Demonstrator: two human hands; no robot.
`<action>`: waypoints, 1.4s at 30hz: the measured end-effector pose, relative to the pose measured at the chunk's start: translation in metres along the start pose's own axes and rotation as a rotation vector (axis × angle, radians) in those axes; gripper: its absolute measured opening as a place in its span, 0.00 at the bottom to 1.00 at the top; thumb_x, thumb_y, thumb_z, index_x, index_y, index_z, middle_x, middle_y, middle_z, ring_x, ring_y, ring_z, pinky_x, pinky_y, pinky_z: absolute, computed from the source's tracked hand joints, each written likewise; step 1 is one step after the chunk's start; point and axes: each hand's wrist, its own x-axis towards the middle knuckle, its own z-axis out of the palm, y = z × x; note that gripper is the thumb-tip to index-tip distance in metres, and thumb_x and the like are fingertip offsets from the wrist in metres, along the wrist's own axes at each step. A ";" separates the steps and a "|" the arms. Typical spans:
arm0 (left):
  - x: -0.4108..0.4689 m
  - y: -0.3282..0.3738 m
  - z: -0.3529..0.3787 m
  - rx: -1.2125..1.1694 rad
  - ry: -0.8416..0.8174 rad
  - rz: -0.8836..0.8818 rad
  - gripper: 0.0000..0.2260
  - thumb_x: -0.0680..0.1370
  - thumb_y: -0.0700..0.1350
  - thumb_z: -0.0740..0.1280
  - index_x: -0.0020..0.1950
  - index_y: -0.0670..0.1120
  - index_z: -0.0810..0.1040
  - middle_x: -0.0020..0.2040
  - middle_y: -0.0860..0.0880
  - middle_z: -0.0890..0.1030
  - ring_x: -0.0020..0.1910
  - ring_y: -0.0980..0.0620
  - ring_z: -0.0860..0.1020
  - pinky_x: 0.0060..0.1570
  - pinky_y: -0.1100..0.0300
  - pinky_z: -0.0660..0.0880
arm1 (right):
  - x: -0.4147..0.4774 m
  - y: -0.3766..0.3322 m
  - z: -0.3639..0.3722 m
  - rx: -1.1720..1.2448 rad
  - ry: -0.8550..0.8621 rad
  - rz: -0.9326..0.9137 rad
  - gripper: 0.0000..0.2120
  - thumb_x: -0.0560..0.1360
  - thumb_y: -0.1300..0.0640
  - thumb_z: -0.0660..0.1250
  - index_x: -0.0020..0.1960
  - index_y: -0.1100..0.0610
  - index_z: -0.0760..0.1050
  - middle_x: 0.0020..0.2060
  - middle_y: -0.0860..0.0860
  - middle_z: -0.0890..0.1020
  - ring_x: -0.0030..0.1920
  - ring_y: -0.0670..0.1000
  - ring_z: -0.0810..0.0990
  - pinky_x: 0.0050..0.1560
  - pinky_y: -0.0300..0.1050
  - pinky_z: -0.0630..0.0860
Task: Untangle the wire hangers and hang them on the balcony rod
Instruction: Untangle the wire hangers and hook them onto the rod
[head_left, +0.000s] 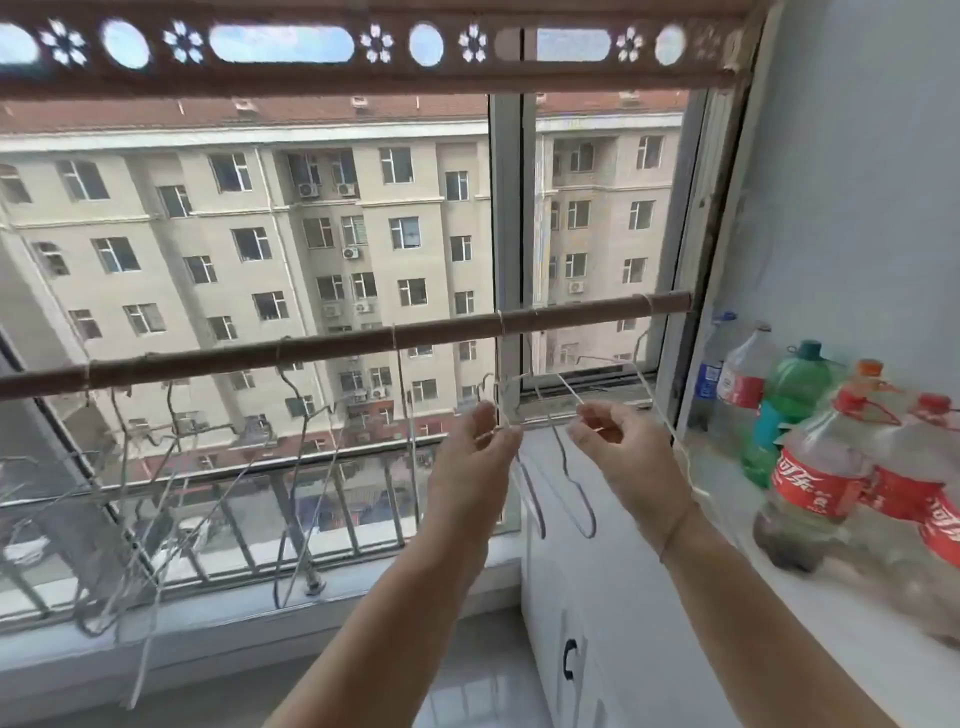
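The balcony rod (311, 349) is a brown pole. It runs across the window from lower left to upper right and is bound with cord at several places.

Several wire hangers (304, 408) hang from the left half of the rod. Their frames overlap and tilt at different angles in front of the window railing (260, 483). One further hanger (642, 340) hangs near the right end of the rod.

Both hands are raised just below the rod, right of its middle, with a tangled set of hangers (570, 391) between them.

- Left hand (478, 441): thumb and fingers closed in a pinch on a thin white wire of the tangled set.
- Right hand (618, 441): thumb and forefinger pinch another wire of the same set; the other fingers are curled loosely.

The upper wires of the tangled set reach up close to the rod. Whether any of them touches it cannot be told. Two hook ends of the set hang downward between the wrists, in front of a white cabinet (571, 597).

At the right, a white worktop (779, 587) carries plastic bottles: red-labelled cola bottles (815, 467) in front, a green bottle (795, 384) behind them, and others against the wall.
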 end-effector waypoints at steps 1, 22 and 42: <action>0.002 0.000 0.003 -0.010 0.017 -0.013 0.18 0.78 0.43 0.63 0.68 0.46 0.69 0.62 0.49 0.75 0.60 0.51 0.73 0.58 0.58 0.67 | 0.004 0.001 0.001 -0.004 -0.010 0.009 0.11 0.74 0.55 0.67 0.55 0.54 0.74 0.45 0.50 0.80 0.46 0.46 0.78 0.40 0.28 0.75; 0.059 -0.010 0.005 -0.144 0.027 -0.201 0.10 0.76 0.41 0.67 0.55 0.40 0.80 0.42 0.46 0.81 0.39 0.52 0.78 0.43 0.61 0.74 | -0.013 -0.005 0.052 -0.066 -0.007 -0.028 0.09 0.73 0.58 0.69 0.53 0.53 0.76 0.42 0.47 0.82 0.44 0.44 0.80 0.46 0.33 0.77; 0.049 -0.026 -0.005 -0.125 0.120 -0.253 0.06 0.76 0.34 0.63 0.45 0.41 0.80 0.33 0.47 0.77 0.31 0.54 0.72 0.33 0.64 0.70 | -0.010 0.011 0.069 -0.008 -0.091 0.076 0.08 0.78 0.55 0.60 0.45 0.54 0.76 0.39 0.50 0.82 0.43 0.52 0.80 0.49 0.48 0.78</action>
